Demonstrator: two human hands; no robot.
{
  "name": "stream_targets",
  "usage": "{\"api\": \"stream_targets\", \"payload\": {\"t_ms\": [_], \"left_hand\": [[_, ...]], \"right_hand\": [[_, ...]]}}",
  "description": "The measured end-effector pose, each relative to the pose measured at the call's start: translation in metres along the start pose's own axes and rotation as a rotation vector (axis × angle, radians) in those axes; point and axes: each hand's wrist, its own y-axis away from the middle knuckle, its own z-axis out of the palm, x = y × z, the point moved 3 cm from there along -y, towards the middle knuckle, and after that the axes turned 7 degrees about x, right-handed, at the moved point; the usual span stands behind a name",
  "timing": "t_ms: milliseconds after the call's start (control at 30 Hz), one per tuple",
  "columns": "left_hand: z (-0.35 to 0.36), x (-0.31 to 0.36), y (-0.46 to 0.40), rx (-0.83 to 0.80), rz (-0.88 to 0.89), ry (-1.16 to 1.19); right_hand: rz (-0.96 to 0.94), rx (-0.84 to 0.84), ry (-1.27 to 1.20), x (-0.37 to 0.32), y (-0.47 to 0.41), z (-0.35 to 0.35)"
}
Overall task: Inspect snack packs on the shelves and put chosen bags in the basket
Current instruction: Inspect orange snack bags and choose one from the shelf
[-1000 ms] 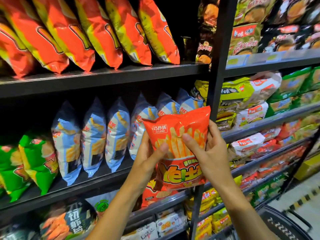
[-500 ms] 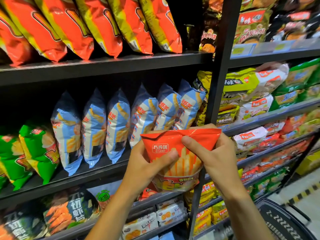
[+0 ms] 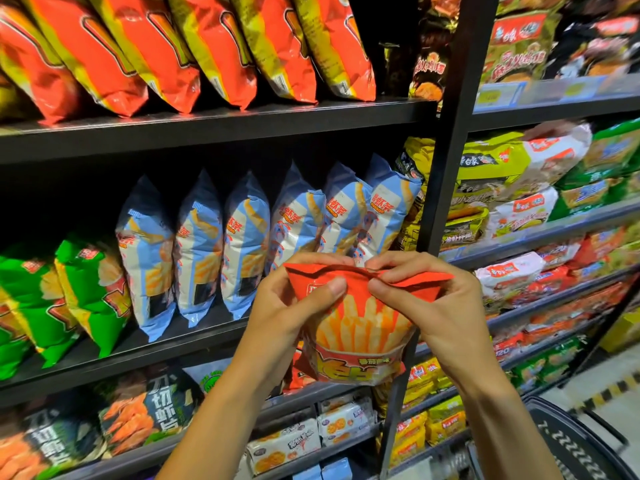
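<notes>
A red snack bag (image 3: 360,327) printed with french fries hangs in front of the shelves at mid-height. My left hand (image 3: 294,313) pinches its upper left part, thumb on the front. My right hand (image 3: 429,306) pinches its upper right part. The bag's top edge is tipped toward me and creased between both hands. The dark basket (image 3: 568,441) shows only partly at the bottom right corner, below my right forearm.
Blue-and-white bags (image 3: 249,237) stand in a row on the middle shelf (image 3: 138,355) behind the held bag. Orange bags (image 3: 180,46) fill the shelf above, green bags (image 3: 69,292) sit left. A black upright post (image 3: 446,140) divides off noodle packs (image 3: 519,168) on the right.
Both hands lowered the red bag and tipped its top edge toward me, folding it over. The view drifted slightly down and closer to the shelves.
</notes>
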Motion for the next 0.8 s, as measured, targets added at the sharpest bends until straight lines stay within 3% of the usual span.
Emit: {"api": "stream_targets", "payload": {"t_ms": [167,367,667,800], "left_hand": [[-0.005,0.008,-0.001,-0.047,0.095,-0.063],[-0.010,0.012,-0.001,0.043,0.294,-0.142],[-0.010,0.003,-0.010,0.198,0.023,0.103],[-0.010,-0.004,-0.011,0.230,-0.053,0.146]], "right_hand": [[0.025,0.029,-0.009,0.003,0.000,0.004],[0.060,0.014,-0.005,-0.002,0.000,0.014],[0.069,-0.088,0.088,-0.016,0.002,0.022],[0.081,-0.039,0.126,-0.014,0.003,0.019]]}}
